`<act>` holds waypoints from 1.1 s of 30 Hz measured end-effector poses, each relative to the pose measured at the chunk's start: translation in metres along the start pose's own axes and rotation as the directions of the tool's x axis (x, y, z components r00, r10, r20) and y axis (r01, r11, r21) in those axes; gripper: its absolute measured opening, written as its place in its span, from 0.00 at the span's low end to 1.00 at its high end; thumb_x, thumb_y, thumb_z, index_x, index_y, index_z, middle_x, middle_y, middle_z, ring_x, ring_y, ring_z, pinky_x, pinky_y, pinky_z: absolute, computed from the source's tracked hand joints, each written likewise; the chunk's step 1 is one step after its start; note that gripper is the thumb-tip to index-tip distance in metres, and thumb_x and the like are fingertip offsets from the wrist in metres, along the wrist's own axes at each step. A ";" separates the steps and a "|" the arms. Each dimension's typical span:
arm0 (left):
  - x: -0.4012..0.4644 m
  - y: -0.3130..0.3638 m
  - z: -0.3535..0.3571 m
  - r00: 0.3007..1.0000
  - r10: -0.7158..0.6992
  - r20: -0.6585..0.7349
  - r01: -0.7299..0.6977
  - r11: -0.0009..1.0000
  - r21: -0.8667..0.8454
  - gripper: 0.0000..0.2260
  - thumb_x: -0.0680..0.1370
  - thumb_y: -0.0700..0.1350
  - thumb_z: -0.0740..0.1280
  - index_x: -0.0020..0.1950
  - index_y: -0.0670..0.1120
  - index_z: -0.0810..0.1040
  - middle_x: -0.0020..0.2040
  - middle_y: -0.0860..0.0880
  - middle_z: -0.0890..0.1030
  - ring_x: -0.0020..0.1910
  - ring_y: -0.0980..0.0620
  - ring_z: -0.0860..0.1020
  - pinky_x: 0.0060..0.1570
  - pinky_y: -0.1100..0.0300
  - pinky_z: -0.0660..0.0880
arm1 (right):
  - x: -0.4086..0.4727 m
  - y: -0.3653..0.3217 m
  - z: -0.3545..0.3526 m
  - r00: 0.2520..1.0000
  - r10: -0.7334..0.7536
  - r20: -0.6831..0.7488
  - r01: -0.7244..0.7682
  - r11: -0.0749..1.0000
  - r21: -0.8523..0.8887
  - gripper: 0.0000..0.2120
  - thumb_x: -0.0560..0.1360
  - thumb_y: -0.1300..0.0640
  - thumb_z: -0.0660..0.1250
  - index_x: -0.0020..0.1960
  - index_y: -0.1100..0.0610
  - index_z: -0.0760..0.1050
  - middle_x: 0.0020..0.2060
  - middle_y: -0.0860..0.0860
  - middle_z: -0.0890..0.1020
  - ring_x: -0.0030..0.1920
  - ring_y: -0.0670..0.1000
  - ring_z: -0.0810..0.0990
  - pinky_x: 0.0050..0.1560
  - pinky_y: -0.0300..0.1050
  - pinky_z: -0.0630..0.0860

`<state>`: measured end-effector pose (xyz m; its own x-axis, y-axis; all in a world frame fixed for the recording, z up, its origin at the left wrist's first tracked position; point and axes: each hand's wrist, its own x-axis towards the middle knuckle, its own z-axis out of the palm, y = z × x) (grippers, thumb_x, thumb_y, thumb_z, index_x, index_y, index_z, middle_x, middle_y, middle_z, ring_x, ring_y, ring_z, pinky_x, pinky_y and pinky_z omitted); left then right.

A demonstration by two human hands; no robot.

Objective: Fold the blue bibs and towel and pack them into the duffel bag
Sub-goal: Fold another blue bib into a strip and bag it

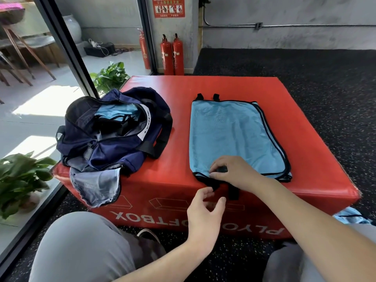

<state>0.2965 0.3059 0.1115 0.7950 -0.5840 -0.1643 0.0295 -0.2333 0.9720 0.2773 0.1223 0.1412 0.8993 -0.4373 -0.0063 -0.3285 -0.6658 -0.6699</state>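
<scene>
A light blue bib [234, 135] with black trim lies flat on the red soft box [177, 178], its black straps hanging over the near edge. My right hand [234, 171] rests on the bib's near edge with fingers curled, pinching the hem. Just below the box's edge, my left hand [205, 212] hovers with loosely bent fingers by a black strap [234, 192], holding nothing. The navy duffel bag [114, 131] sits open on the box's left part, with folded light blue fabric [118, 112] inside.
More light blue fabric [352, 217] lies at the right beside my knee. Potted plants [20, 180] stand left of the box by a glass wall. Two red fire extinguishers [172, 54] stand behind the box. Black speckled flooring surrounds it.
</scene>
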 end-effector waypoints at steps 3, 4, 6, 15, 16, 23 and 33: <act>0.001 0.001 0.000 0.998 -0.021 0.052 0.021 1.000 0.004 0.18 0.75 0.54 0.74 0.63 0.64 0.75 0.53 0.63 0.81 0.49 0.59 0.81 0.53 0.57 0.80 | 0.001 0.001 0.000 1.000 0.000 0.004 0.000 1.000 0.003 0.04 0.74 0.50 0.76 0.47 0.49 0.85 0.49 0.41 0.83 0.51 0.40 0.80 0.55 0.35 0.75; 0.002 0.001 0.001 0.997 -0.033 0.076 0.034 0.999 -0.018 0.19 0.75 0.53 0.74 0.64 0.65 0.74 0.53 0.61 0.82 0.47 0.56 0.82 0.50 0.56 0.81 | 0.001 0.001 0.000 1.000 -0.001 0.003 0.001 1.000 0.006 0.04 0.74 0.50 0.76 0.47 0.49 0.85 0.49 0.41 0.83 0.51 0.39 0.80 0.55 0.35 0.75; 0.004 0.003 0.000 0.993 -0.051 0.107 0.056 0.997 -0.044 0.19 0.76 0.51 0.74 0.62 0.66 0.73 0.50 0.58 0.83 0.43 0.53 0.84 0.48 0.55 0.82 | 0.001 0.001 0.000 1.000 -0.004 0.001 0.004 1.000 0.014 0.04 0.74 0.51 0.76 0.47 0.49 0.86 0.48 0.41 0.83 0.51 0.39 0.80 0.55 0.34 0.75; 0.006 -0.005 -0.020 1.000 0.001 -0.013 0.001 0.991 0.135 0.10 0.74 0.54 0.74 0.40 0.51 0.77 0.41 0.48 0.81 0.39 0.55 0.78 0.42 0.60 0.76 | 0.003 0.007 0.001 1.000 -0.023 0.018 0.024 1.000 -0.020 0.06 0.73 0.48 0.76 0.49 0.48 0.85 0.49 0.39 0.83 0.53 0.39 0.79 0.61 0.42 0.76; 0.005 -0.004 -0.023 0.999 0.019 -0.044 -0.012 0.988 0.155 0.12 0.74 0.54 0.74 0.39 0.50 0.75 0.41 0.49 0.79 0.39 0.56 0.76 0.40 0.63 0.74 | 0.003 0.007 0.001 0.999 -0.029 0.021 0.029 0.999 -0.026 0.06 0.73 0.48 0.76 0.49 0.48 0.85 0.49 0.40 0.83 0.53 0.40 0.79 0.61 0.43 0.76; 0.015 -0.014 -0.044 0.976 0.051 -0.211 0.005 0.966 0.257 0.08 0.77 0.50 0.71 0.42 0.52 0.74 0.41 0.53 0.78 0.40 0.54 0.76 0.41 0.62 0.72 | 0.003 0.005 0.001 0.999 -0.041 0.025 0.042 0.998 -0.046 0.06 0.74 0.47 0.74 0.49 0.48 0.85 0.49 0.42 0.83 0.52 0.42 0.79 0.60 0.44 0.76; 0.059 0.031 -0.048 0.783 0.584 0.215 -0.598 0.611 0.519 0.10 0.77 0.41 0.70 0.56 0.52 0.81 0.55 0.59 0.78 0.59 0.59 0.73 0.61 0.65 0.69 | -0.013 0.015 -0.014 0.998 -0.065 0.015 0.066 0.984 -0.166 0.08 0.75 0.45 0.72 0.50 0.48 0.83 0.46 0.42 0.82 0.48 0.42 0.79 0.52 0.41 0.75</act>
<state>0.3732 0.3017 0.1405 0.5091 -0.7609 0.4024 -0.7717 -0.1964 0.6049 0.2566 0.1094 0.1413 0.9230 -0.3839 0.0255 -0.3115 -0.7844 -0.5364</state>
